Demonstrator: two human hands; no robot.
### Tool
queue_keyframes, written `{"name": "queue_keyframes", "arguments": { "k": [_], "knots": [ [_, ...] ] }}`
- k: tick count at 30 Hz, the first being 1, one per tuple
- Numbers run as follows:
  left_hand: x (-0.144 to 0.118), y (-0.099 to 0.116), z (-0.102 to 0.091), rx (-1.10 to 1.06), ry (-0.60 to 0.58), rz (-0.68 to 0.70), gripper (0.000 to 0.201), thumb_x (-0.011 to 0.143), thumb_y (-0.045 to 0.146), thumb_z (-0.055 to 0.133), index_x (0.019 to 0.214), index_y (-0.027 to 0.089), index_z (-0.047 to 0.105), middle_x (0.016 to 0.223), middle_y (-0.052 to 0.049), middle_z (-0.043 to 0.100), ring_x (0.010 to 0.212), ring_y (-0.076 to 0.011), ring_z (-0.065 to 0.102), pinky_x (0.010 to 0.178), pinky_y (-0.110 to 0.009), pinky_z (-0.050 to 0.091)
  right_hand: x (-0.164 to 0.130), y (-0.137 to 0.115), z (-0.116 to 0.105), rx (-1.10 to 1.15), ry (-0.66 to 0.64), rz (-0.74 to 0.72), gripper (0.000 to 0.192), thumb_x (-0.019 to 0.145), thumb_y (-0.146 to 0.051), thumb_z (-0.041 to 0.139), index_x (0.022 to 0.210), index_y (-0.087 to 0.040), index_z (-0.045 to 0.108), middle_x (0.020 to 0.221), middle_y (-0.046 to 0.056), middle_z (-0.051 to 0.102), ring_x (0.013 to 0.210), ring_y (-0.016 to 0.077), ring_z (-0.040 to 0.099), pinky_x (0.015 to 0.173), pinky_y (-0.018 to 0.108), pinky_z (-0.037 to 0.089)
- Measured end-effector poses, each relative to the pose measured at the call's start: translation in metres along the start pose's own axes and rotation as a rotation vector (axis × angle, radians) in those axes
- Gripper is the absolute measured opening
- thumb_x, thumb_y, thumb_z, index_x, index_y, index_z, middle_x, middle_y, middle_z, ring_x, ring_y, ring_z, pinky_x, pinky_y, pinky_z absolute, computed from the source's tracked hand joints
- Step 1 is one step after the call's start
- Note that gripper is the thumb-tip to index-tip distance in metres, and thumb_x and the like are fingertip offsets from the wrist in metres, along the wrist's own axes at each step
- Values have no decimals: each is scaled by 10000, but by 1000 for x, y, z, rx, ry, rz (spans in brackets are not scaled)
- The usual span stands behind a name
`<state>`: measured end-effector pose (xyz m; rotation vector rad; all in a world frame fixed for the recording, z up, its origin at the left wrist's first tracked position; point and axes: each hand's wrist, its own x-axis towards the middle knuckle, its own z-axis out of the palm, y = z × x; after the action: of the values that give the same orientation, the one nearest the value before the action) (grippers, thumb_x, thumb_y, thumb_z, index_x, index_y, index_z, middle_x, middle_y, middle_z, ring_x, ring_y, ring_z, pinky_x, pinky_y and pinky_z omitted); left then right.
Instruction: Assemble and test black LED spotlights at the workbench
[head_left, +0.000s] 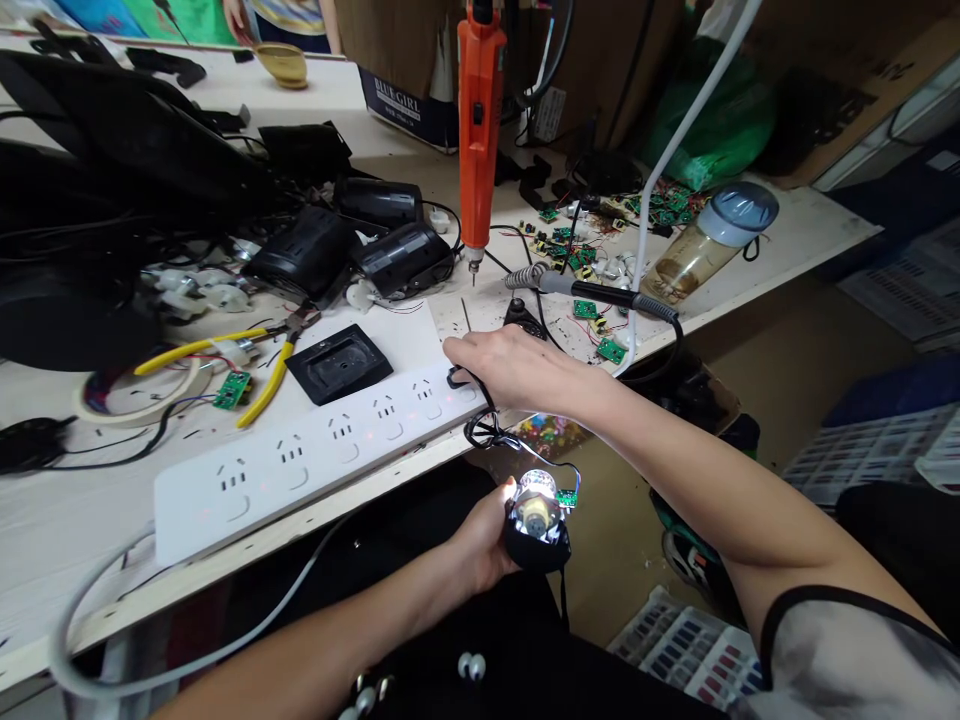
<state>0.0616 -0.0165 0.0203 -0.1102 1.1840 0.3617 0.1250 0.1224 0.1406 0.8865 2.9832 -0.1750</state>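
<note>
Your right hand [510, 365] pinches a black plug [459, 378] at the power strip's [247, 480] right end, near the bench's front edge; left hand [487, 540] grips a lit lamp module [536, 520] below it.

one power strip [300, 470], one pliers [255, 365], two hands [510, 365]

My view shows a pale workbench [60, 500]. A white power strip [300, 460] lies along its near edge at six o'clock. At nine sit yellow-handled pliers [247, 365] and a tape roll [139, 395]; centre, a black square plate [339, 362]; at two, a soldering iron [600, 293], green circuit boards [600, 335] and a tipped bottle [709, 245].
</note>
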Motion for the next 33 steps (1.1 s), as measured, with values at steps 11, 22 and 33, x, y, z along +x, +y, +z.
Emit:
{"name": "queue_keyframes", "arguments": {
  "k": [11,22,33],
  "knots": [
    [0,-2,-2,7,-19,18,478,972,490,380,874,124,671,775,-85,736,562,-159,639,537,-273,522,3,-6,-16,80,-108,61,209,850,-2,510,986,-155,554,886,65,688,719,158,553,582,273,257],
    [8,-5,-6,-70,-79,20,423,923,473,470,859,110,679,744,-99,725,590,-190,657,560,-295,529,5,-2,-6,26,-52,18,49,921,-120,528,951,-152,548,838,85,685,684,166,570,569,282,248],
    [3,-1,-7,-96,-133,18,384,922,432,467,856,118,677,714,-94,724,588,-196,652,601,-318,539,8,-3,-6,-11,-77,48,39,920,-132,528,945,-151,551,848,103,689,699,176,584,579,291,256]
  ]
}}
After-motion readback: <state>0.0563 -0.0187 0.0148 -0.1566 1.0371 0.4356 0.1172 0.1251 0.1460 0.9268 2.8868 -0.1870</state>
